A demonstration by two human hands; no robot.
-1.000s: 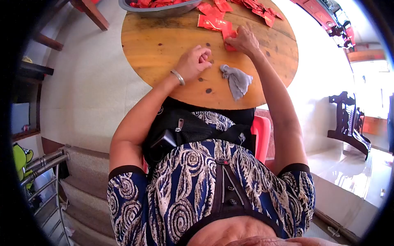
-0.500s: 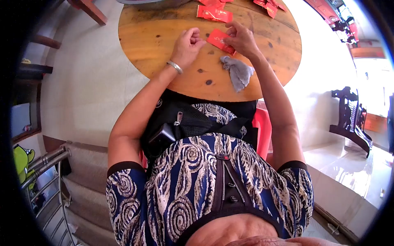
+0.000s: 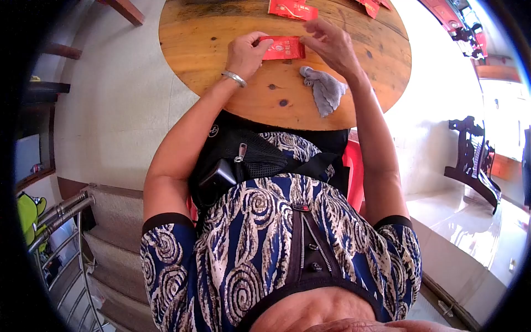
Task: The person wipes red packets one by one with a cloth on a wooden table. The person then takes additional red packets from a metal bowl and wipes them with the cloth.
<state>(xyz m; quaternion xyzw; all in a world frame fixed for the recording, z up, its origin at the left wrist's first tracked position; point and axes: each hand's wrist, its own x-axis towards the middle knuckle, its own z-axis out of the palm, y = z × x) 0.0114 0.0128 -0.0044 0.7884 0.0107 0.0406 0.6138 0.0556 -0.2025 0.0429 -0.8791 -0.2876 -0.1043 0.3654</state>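
Observation:
A small red printed packet (image 3: pixel 285 48) lies crosswise over the table, between my two hands. My left hand (image 3: pixel 246 55) is closed on its left end, thumb on top, and a silver bangle circles that wrist. At the packet's right end, the thumb of my right hand (image 3: pixel 332 47) comes right to the upper corner. The fingers of that hand are stretched out and apart from the thumb. Below the right hand, a crumpled grey cloth (image 3: pixel 323 91) rests on the wooden table (image 3: pixel 221 44).
More red packets (image 3: pixel 293 9) lie at the far side of the table, with another group (image 3: pixel 373 6) farther right. A red plastic seat (image 3: pixel 354 171) shows beneath me. Stairs with a metal railing (image 3: pixel 61 221) are at lower left.
The red packet has gone from my right hand's grip to my left hand's, moving left and turning level. My right hand's fingers have opened.

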